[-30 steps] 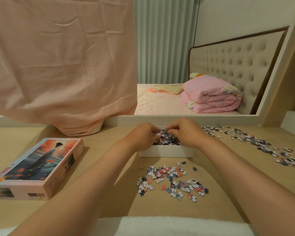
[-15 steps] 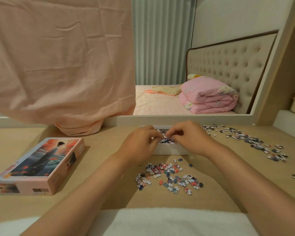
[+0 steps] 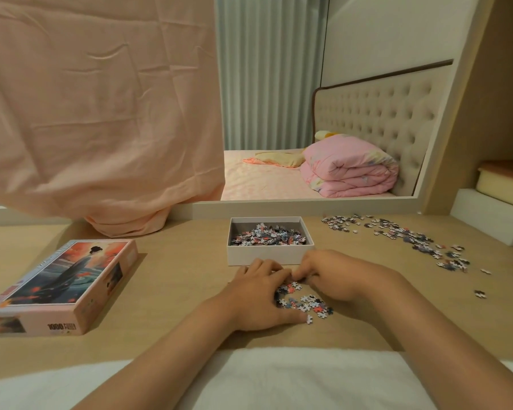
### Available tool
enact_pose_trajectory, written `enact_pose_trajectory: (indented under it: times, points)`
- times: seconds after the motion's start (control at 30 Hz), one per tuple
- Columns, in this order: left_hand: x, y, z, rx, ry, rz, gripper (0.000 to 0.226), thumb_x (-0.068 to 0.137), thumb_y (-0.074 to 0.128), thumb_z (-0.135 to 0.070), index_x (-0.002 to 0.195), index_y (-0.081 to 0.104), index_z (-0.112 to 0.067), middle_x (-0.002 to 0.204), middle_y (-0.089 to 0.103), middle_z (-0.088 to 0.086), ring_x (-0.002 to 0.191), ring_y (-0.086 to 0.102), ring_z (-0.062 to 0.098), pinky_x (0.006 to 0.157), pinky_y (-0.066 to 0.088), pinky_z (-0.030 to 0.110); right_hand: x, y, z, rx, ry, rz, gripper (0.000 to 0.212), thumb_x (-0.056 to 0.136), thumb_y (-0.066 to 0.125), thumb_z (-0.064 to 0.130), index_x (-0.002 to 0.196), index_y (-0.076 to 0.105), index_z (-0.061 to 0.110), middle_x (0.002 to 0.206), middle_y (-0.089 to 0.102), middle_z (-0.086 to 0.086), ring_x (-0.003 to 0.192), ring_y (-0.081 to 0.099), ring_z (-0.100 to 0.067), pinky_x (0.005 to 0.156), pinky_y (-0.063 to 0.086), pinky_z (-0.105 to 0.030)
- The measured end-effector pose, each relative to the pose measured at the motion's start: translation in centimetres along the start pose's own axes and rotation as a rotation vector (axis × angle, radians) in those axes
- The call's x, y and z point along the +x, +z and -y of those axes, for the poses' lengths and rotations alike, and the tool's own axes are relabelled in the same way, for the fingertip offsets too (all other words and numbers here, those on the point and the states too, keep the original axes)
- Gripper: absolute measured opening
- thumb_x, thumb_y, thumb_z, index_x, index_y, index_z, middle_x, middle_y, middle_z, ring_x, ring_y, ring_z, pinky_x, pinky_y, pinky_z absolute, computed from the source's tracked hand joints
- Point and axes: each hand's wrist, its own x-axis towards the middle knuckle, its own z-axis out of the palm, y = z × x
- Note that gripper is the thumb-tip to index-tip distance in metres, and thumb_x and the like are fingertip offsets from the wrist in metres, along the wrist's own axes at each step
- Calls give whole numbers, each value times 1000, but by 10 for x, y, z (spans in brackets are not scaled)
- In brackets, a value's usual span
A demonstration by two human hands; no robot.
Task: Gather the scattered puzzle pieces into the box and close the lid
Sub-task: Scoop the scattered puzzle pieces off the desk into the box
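The printed lid (image 3: 68, 279) is placed at the left of the tabletop (image 3: 175, 291), picture side up, well apart from the box. The left hand (image 3: 258, 294) is laid palm down on the tabletop, with its fingers extended and spread over the left edge of a small pile of puzzle pieces (image 3: 307, 303). Nothing is gripped by it. The open box (image 3: 267, 255) (white walls, partly filled with pieces) is positioned just beyond both hands, toward the far edge of the tabletop. The right hand (image 3: 338, 276) is set against the right side of the same pile, fingers curled inward, with the tips close to those of the left hand. Whether pieces are pinched in it cannot be told. A second, wider scatter of pieces (image 3: 412, 241) is spread over the tabletop at the right, apart from the box.
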Motion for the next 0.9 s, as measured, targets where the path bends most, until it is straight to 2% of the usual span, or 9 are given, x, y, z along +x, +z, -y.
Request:
enact_pose_trajectory:
  times: [0.1,0.2,0.27,0.37,0.53,0.6,0.7,0.8,0.9]
  points:
    - [0,0,3,-58,26,-56,75,78,49,-78,140,43,-37,136,40,-12,127,31,10,108,30,37,-10,-10,-2,119,51,5,33,92,61,20,120,69,35,110,66,15,99,61,-7,94,50,-31]
    - [-1,2,-1,-80,30,-61,82,74,47,-84,140,43,-36,135,41,-12,125,32,9,108,31,36,-21,-19,-2,68,139,95,67,76,80,43,137,54,33,113,58,15,103,58,-9,93,48,-29]
    - [0,4,-6,-28,51,-59,89,70,48,-86,143,41,-35,135,40,-11,126,31,11,107,30,35,-25,-20,0,27,188,160,82,66,86,47,139,51,32,109,55,14,102,57,-11,90,47,-28]
    - [5,5,-5,-78,68,-97,72,77,57,-74,137,50,-34,127,45,-10,118,36,12,103,35,35,-21,-14,5,68,161,119,68,68,87,38,130,60,30,91,54,18,88,56,-8,71,43,-22]
    - [6,0,10,-202,73,-128,45,85,66,-49,126,63,-30,112,54,-7,109,41,9,94,39,26,-7,0,14,267,87,-35,32,77,83,23,107,73,22,73,67,9,60,58,-3,63,49,-22]
    - [2,-6,16,-220,57,-150,47,85,67,-49,128,61,-30,114,54,-8,112,43,8,93,37,22,-5,1,15,377,83,-50,29,78,82,18,105,72,22,74,69,3,55,60,-7,59,53,-26]
    - [-6,-20,30,-206,-7,-141,62,79,63,-64,133,54,-35,125,49,-13,122,39,8,104,37,32,-11,-9,6,367,89,-64,32,74,85,19,103,72,22,80,71,2,57,61,-5,56,51,-23]
    - [-18,-34,46,-82,-81,31,83,59,59,-85,131,46,-46,124,40,-18,120,36,6,102,39,34,-23,-19,-8,319,172,105,32,69,87,15,96,71,21,77,71,-2,61,62,-16,56,52,-27]
    - [-23,-36,55,-111,-103,95,80,57,67,-83,126,50,-46,113,40,-17,109,40,4,97,41,28,-26,-17,-10,292,239,226,25,72,85,9,91,71,17,84,75,-11,66,63,-21,55,52,-28]
